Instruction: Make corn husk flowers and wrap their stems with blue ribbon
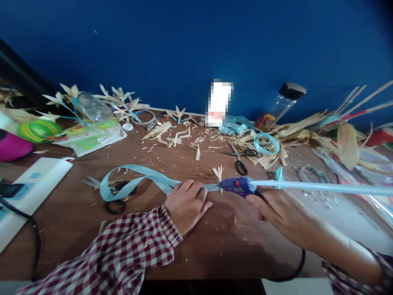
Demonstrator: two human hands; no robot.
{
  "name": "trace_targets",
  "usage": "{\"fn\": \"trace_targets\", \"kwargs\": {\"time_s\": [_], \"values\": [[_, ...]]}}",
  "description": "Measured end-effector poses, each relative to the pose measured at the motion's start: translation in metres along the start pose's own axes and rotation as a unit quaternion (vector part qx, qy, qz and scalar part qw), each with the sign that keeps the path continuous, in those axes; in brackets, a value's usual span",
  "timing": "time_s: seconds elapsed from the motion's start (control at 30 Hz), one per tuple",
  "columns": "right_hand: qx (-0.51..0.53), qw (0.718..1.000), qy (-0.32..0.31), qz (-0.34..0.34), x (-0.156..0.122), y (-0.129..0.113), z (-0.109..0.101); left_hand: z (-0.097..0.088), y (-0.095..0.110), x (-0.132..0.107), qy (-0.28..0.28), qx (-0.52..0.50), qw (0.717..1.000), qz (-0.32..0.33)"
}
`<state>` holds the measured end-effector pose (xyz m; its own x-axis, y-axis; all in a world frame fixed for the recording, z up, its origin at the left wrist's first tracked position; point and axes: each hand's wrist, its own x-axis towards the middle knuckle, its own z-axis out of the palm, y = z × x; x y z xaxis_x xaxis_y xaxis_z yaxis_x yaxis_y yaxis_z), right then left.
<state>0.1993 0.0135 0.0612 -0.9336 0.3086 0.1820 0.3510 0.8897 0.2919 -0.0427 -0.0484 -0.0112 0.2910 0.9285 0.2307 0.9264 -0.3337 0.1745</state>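
My left hand [187,205] rests low over the table with its fingers closed on a light blue ribbon [153,172]. The ribbon loops loosely to the left and runs out past my fingertips to the right. In my right hand [276,209] is a blue glue gun [238,186], with a long whitish glue stick [322,187] poking out of its back. Its nozzle is at the ribbon's right end, touching it or just above. A small flower of pale dried husk [218,173] stands beside the nozzle.
Black-handled scissors [116,206] lie partly under the ribbon loop; another pair of scissors [241,157] is farther back. Husk scraps [182,135] litter the back. A power strip [39,180] is at left, a ribbon roll [266,143] at right. The glue gun's black cable [299,266] hangs near the front edge.
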Motion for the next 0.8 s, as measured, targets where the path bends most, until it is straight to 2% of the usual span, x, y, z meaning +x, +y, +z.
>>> {"fn": "trace_targets", "kwargs": {"time_s": [0.2,0.4,0.57,0.63,0.8], "values": [[0.064,0.998,0.001,0.014,0.01,0.002,-0.009,0.0,0.0,0.0,0.002,-0.003,1.0,-0.002],[0.162,0.981,-0.06,0.087,0.004,0.009,-0.011,-0.003,0.001,0.001,-0.006,-0.013,1.0,-0.005],[0.191,0.964,-0.092,0.16,-0.008,0.009,-0.014,-0.003,0.001,0.001,-0.012,-0.012,1.0,-0.002],[0.198,0.963,-0.094,0.157,-0.007,0.007,-0.013,-0.002,0.0,0.0,-0.014,-0.013,1.0,-0.003],[0.196,0.971,-0.091,0.099,0.002,0.006,-0.008,0.001,0.0,0.0,-0.004,-0.006,1.0,-0.004]]}}
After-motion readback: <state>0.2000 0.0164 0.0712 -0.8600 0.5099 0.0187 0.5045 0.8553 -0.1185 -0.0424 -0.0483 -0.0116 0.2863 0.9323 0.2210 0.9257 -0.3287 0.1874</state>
